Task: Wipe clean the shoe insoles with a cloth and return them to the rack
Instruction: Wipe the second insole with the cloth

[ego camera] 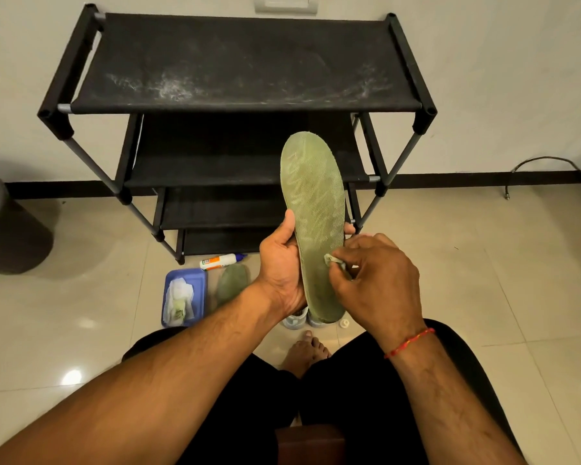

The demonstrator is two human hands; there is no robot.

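Between the right hand's [379, 280] pinched fingers [344, 260], a small wad of cloth [334, 261] presses against the lower part of a green insole [314, 209]. The left hand [282, 270] clamps that insole by its edges, thumb on the near side and fingertips curled round the far side, holding it upright, toe end up, in front of a black shoe rack [235, 62] with a dusty top shelf. On the tiled floor [483, 280] below lie a second insole [232, 286], a blue tray [200, 280] of crumpled wipes and a glue bottle [220, 261].
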